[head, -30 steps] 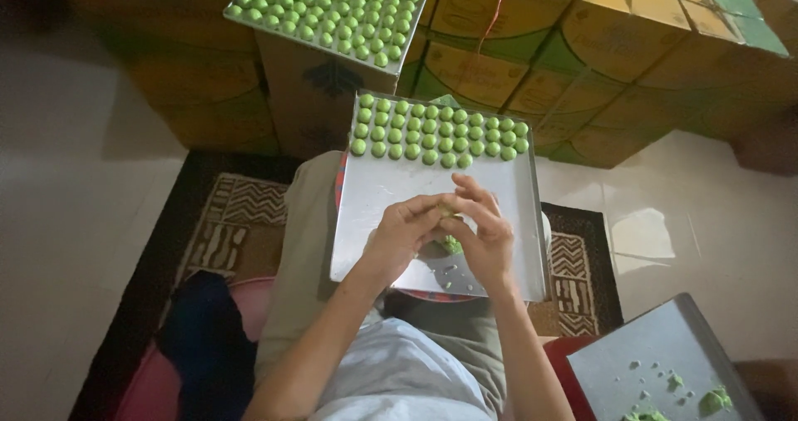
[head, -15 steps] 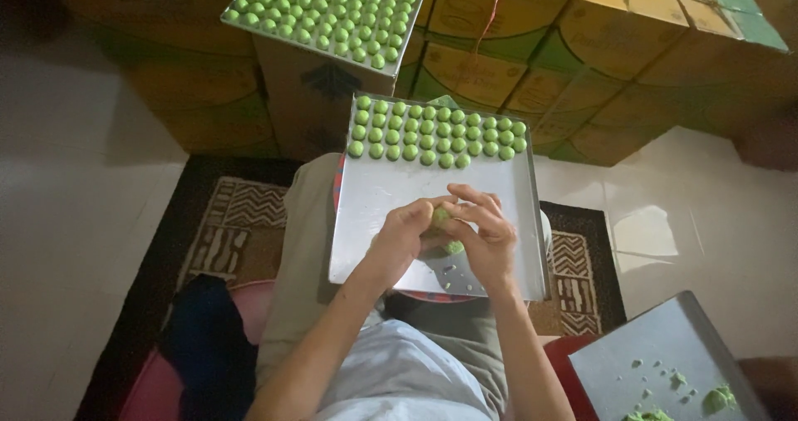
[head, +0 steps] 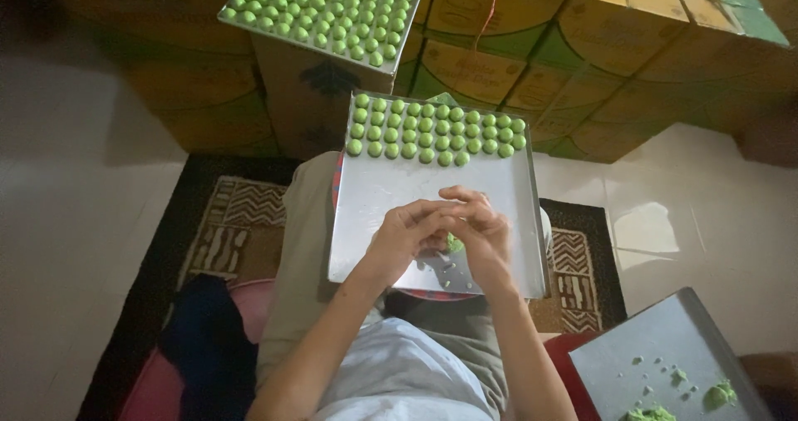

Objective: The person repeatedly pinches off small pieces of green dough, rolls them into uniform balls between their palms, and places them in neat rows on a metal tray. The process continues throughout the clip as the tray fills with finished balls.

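Observation:
A metal baking tray rests on my lap, with several rows of small green dough balls lined up along its far end. Over the near half of the tray my left hand and my right hand meet, fingers curled around a small lump of green dough that peeks out between them. A few crumbs lie on the tray just below my hands.
A second tray packed with green balls sits on yellow cardboard boxes ahead. At lower right another metal tray holds scraps of green dough. A patterned rug and dark cloth lie to my left.
My hands have closed together around the dough piece and sit slightly lower over the tray; the rows of balls have not changed.

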